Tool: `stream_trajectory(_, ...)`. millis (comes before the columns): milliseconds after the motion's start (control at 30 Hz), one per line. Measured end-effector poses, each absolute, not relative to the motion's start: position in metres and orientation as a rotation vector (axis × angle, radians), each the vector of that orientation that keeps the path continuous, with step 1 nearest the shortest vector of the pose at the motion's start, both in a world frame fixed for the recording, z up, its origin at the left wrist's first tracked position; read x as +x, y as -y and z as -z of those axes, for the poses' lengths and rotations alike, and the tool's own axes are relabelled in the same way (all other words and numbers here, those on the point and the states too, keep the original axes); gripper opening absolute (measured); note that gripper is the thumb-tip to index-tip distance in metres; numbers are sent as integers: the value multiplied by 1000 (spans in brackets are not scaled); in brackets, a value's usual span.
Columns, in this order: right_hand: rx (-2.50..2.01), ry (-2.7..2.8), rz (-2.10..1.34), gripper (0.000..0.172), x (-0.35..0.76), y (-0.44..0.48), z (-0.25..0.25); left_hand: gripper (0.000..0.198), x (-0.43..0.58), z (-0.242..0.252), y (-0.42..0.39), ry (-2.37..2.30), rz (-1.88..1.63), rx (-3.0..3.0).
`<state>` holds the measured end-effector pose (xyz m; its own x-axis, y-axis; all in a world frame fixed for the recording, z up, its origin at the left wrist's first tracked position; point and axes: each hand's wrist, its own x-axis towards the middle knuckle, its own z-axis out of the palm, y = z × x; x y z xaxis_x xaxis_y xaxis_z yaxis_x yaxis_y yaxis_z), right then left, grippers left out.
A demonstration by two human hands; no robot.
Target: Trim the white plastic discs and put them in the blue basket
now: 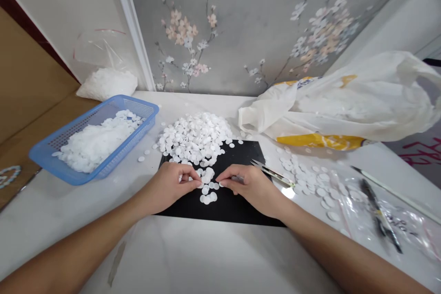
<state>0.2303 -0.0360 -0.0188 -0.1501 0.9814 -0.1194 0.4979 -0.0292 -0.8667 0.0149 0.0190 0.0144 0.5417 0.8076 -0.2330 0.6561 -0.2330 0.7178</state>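
Note:
On the black mat point(234, 213) lies a small group of thin white discs point(207, 175), between my two hands. My left hand point(174, 186) is closed in a pinch at the left side of this group, its thumb and forefinger at a white disc; how firmly it is held is hard to see. From the right, my right hand point(250, 186) pinches the edge of another white disc point(221, 184). A tight little cluster of discs point(208, 198) sits just below the fingertips. Behind my hands rises a large heap of white discs point(196, 135), partly over the mat's far edge.
At the left stands a blue basket point(69, 172) holding white discs, with a filled clear bag point(106, 83) behind it. Tweezers point(275, 174) lie beside my right hand. Further right are scattered discs point(310, 177), a white plastic bag point(344, 105), a pen point(381, 216) and clear bags.

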Motion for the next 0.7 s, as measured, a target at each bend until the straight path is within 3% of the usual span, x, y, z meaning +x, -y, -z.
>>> stream_trajectory(300, -1451, 1310, -1527, 17, 228, 32, 17, 23, 15, -14, -15, -1030, -202, 1346)
stream_trajectory(700, -1218, 1088, -1761, 30, 227, 33, 17, 21, 17, -11, -14, -974, -238, 1158)
